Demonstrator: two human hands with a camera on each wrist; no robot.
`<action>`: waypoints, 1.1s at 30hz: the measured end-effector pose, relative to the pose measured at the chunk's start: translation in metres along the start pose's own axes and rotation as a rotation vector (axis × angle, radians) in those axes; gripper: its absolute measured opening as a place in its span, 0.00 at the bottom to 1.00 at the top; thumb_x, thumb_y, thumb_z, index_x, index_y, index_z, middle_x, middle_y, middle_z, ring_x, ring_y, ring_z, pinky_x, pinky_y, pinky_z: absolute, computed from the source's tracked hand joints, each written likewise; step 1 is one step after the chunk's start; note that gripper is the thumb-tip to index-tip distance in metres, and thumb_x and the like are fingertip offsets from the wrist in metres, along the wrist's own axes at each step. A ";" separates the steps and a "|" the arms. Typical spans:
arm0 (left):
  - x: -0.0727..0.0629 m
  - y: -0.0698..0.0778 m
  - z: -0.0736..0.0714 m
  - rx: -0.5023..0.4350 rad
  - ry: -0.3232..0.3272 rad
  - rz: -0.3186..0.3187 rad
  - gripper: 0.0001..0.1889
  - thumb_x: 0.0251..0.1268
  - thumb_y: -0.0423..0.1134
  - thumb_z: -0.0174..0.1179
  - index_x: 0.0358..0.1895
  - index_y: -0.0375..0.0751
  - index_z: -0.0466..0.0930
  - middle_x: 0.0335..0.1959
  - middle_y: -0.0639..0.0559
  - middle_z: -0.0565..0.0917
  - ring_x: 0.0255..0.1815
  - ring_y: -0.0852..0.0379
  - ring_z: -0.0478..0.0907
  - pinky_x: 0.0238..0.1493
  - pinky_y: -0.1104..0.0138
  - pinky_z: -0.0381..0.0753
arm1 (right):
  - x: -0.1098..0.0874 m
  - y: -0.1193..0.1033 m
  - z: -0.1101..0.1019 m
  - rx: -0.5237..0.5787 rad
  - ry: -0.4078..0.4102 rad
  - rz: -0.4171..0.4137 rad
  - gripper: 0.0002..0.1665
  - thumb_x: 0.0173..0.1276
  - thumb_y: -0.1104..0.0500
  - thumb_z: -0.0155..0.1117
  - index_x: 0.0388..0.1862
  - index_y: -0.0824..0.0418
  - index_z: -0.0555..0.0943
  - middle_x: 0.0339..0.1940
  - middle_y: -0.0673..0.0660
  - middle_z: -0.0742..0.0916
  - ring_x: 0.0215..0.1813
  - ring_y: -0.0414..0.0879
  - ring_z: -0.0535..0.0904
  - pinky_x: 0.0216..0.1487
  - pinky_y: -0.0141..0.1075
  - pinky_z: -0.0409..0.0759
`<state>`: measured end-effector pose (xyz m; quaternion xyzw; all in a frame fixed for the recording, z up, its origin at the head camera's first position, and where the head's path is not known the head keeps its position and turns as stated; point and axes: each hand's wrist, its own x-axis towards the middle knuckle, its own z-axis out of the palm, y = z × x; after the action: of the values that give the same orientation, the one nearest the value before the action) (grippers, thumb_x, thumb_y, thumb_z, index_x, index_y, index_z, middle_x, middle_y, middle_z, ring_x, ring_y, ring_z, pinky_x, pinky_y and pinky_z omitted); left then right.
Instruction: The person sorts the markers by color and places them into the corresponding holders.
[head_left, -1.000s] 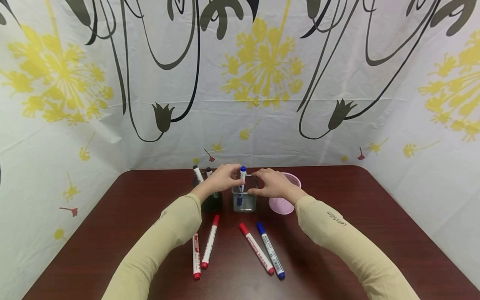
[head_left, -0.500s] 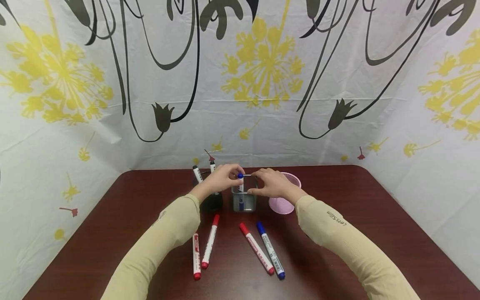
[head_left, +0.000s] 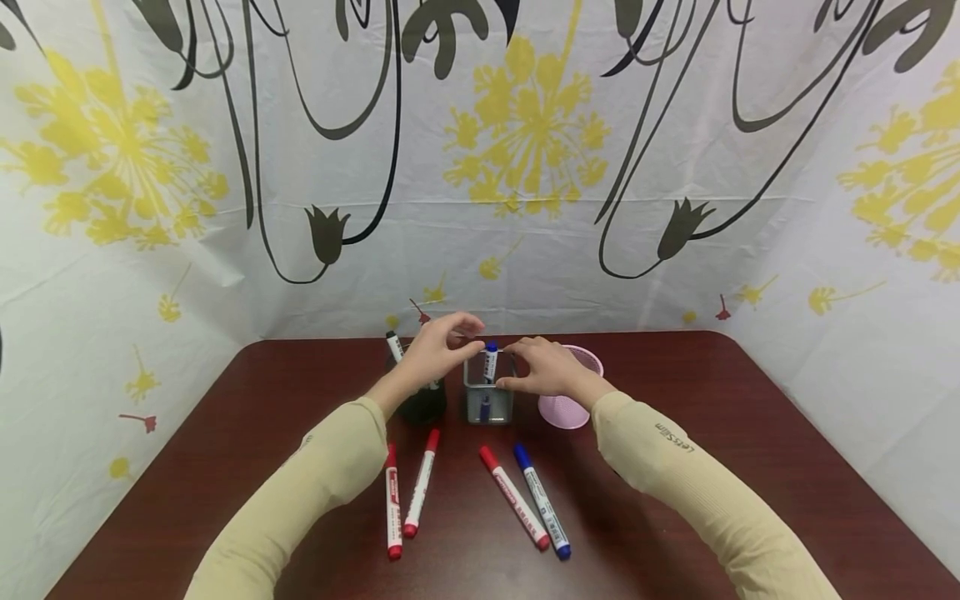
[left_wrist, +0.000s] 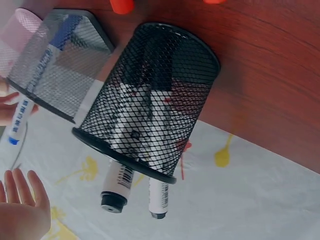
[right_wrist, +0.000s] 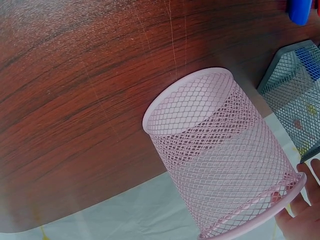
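Half a second ago the left hand (head_left: 431, 348) was pinching the blue marker (head_left: 491, 365); it has now let go and drawn off a little to its own left, fingers parted wide from the thumb. The marker stands, slightly tilted, inside the square mesh holder (head_left: 501, 410). The right hand (head_left: 549, 367) hasn't shifted: thumb and fingers stay curved around the holder's right side, just beside the pink cup (head_left: 564, 412). With the left sleeve (head_left: 341, 454) moved aside, the red cap of the leftmost red marker (head_left: 393, 508) has come into sight. As for writing, the right sleeve (head_left: 667, 450) reads "LetsSlim". The blue marker carries blue characters too blurred to read, and the black-capped markers (left_wrist: 159, 197) in the black mesh cup (left_wrist: 195, 60) show barcodes.
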<state>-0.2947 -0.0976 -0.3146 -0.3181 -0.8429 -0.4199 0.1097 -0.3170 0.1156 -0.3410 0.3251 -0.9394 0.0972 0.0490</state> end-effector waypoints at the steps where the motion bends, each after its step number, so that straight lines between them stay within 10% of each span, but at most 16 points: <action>1: -0.002 0.001 0.000 -0.005 0.004 0.028 0.11 0.58 0.38 0.58 0.43 0.40 0.75 0.39 0.50 0.79 0.40 0.60 0.74 0.42 0.65 0.73 | 0.000 0.000 0.000 0.001 0.002 -0.001 0.39 0.53 0.35 0.58 0.55 0.61 0.73 0.51 0.57 0.77 0.52 0.52 0.70 0.49 0.48 0.68; 7: -0.017 0.008 0.010 0.068 -0.037 0.195 0.08 0.56 0.36 0.60 0.38 0.38 0.77 0.35 0.50 0.79 0.36 0.62 0.75 0.35 0.67 0.75 | -0.001 -0.001 0.000 0.003 0.025 -0.016 0.37 0.53 0.37 0.59 0.53 0.62 0.74 0.50 0.57 0.77 0.51 0.52 0.71 0.48 0.48 0.68; 21: -0.048 0.036 0.066 0.470 -0.438 0.530 0.09 0.55 0.43 0.59 0.39 0.49 0.78 0.34 0.60 0.77 0.37 0.66 0.71 0.41 0.77 0.67 | -0.002 -0.001 0.002 0.007 0.039 -0.028 0.37 0.53 0.37 0.60 0.54 0.62 0.74 0.52 0.58 0.77 0.55 0.54 0.69 0.50 0.50 0.66; 33: -0.063 0.042 0.116 0.660 -0.613 0.665 0.09 0.56 0.42 0.58 0.41 0.54 0.79 0.32 0.64 0.75 0.34 0.66 0.70 0.34 0.77 0.67 | -0.002 0.000 0.003 0.007 0.023 -0.020 0.39 0.54 0.36 0.58 0.55 0.62 0.73 0.53 0.58 0.76 0.55 0.53 0.68 0.52 0.50 0.66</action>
<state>-0.2103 -0.0169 -0.3884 -0.6233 -0.7771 0.0352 0.0798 -0.3160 0.1162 -0.3438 0.3336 -0.9351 0.1038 0.0597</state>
